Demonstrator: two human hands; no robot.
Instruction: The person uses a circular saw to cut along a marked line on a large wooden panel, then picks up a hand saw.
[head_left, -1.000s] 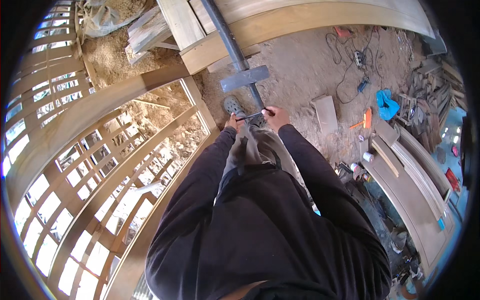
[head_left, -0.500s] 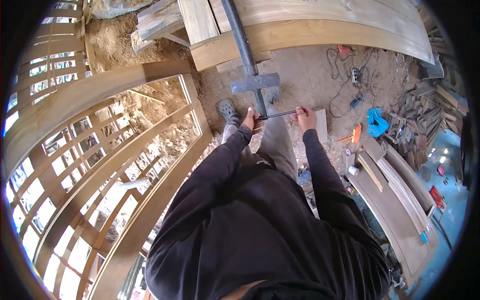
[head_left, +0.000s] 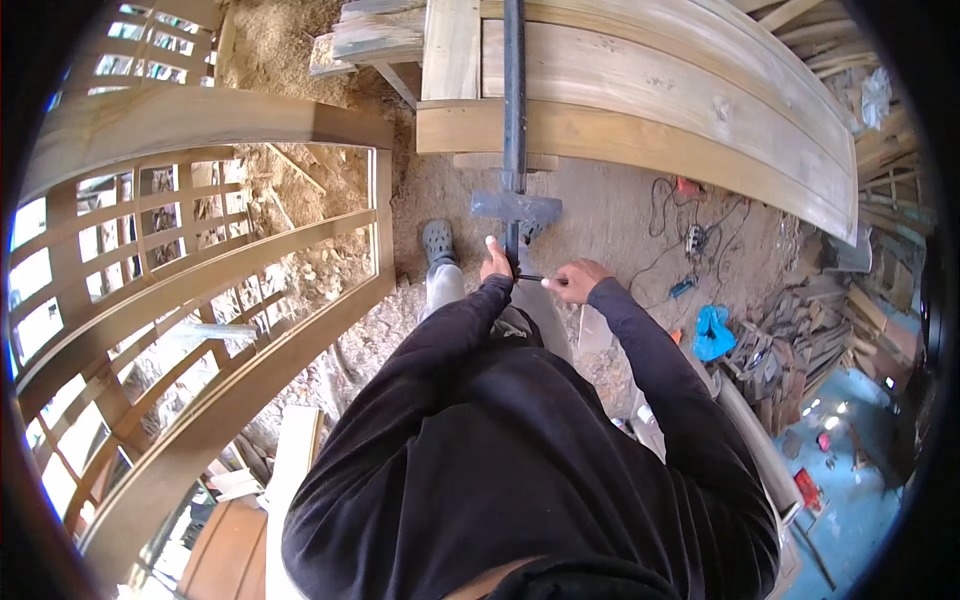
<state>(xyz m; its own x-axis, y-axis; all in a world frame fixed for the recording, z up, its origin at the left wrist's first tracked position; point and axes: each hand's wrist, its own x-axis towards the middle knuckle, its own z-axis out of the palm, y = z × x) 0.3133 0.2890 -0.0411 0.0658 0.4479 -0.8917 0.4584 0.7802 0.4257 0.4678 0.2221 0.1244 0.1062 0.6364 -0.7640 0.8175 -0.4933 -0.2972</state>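
Note:
A long dark metal bar clamp (head_left: 514, 110) lies across the wooden door panel (head_left: 640, 85) and points toward me. Its broad steel crosspiece (head_left: 516, 207) sits off the panel's near edge, with the screw end below it, over my legs. Beside that screw end, my left hand (head_left: 495, 262) is closed against it, thumb pointing up; its fingers are partly hidden. My right hand (head_left: 578, 280) grips the thin metal handle rod (head_left: 532, 278) that passes through the screw end, and only a short length shows between the hands.
To the left leans a wooden lattice frame (head_left: 245, 240). Cords and a power strip (head_left: 695, 238) lie on the dirt floor at right, near a blue plastic bag (head_left: 713, 333) and piled wood scraps (head_left: 790, 350). A shoe (head_left: 438, 240) stands left of the clamp.
My right hand has come closer to my left along the handle rod, so less of the rod shows between them. The whole view has shifted and the clamp now appears more upright.

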